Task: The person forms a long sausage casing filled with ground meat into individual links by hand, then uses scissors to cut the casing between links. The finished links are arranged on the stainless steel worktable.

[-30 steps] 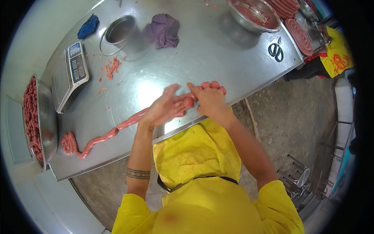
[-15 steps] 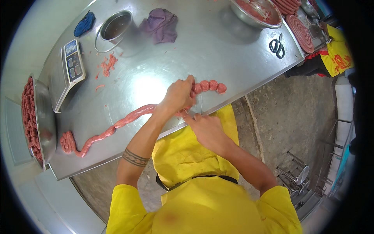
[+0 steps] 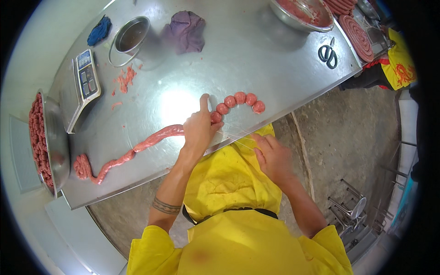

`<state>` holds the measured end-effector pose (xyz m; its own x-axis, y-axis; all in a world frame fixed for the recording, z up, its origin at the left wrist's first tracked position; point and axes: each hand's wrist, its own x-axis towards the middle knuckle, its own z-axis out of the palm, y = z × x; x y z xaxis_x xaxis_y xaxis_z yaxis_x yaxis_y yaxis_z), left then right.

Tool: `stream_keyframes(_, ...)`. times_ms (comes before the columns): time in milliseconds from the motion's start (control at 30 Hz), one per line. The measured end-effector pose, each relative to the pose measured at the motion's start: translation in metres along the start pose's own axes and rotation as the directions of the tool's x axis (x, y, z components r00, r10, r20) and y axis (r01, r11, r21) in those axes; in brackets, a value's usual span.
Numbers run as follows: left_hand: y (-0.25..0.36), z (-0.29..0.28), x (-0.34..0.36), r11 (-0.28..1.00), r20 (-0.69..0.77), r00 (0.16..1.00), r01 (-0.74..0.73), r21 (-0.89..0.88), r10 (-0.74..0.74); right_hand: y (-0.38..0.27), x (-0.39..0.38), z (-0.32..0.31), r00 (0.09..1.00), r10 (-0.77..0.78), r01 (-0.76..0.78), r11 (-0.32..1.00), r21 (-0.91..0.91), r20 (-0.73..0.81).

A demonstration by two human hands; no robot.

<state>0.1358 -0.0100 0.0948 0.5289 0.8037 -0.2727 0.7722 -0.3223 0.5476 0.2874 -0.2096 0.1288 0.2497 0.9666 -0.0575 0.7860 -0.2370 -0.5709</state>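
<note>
A long pink sausage casing (image 3: 158, 137) runs across the steel table from a folded heap at the left to my left hand (image 3: 198, 128). My left hand is wrapped round it, index finger pointing up, thumb beside the nearest ball. Beyond that hand, a chain of several round sausage balls (image 3: 240, 97) curves to the right. Thin pale string (image 3: 238, 137) stretches from by my left thumb to my right hand (image 3: 275, 158), which is closed on it over my yellow apron (image 3: 224, 183), just off the table edge. Part of the casing is hidden under my left hand.
Ground meat fills a large metal bowl (image 3: 57, 142) at the left, beside a scale (image 3: 85, 87). Farther back are a metal pot (image 3: 132, 35), a purple cloth (image 3: 187, 32), a blue cloth (image 3: 99, 31), a meat-smeared bowl (image 3: 293, 19), scissors (image 3: 327, 56) and coiled sausage (image 3: 355, 39).
My right hand has drawn away to the right and toward me, stretching the string. My left hand has shifted slightly left, and more of the ball chain shows.
</note>
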Motion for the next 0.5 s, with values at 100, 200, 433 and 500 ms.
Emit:
stream_keyframes(100,-0.014,-0.001,0.006,0.931,0.077,0.996,0.075,-0.357,-0.051,0.014,-0.003,-0.015,0.982,0.032,-0.03,0.999,0.014,-0.185)
stream_keyframes(200,-0.032,-0.009,0.018,0.491,0.282,0.959,0.241,-0.838,0.01,0.045,-0.017,-0.051,0.999,0.03,-0.032,0.996,-0.078,-0.024)
stream_keyframes(433,-0.052,-0.016,0.039,0.033,0.474,0.88,0.473,-0.881,0.043,0.173,-0.083,-0.19,0.896,0.428,-0.443,0.846,-0.296,-0.119)
stream_keyframes(500,-0.057,-0.013,0.043,-0.066,0.512,0.851,0.52,-0.851,0.116,0.188,-0.104,-0.196,0.878,0.447,-0.456,0.89,0.012,0.173)
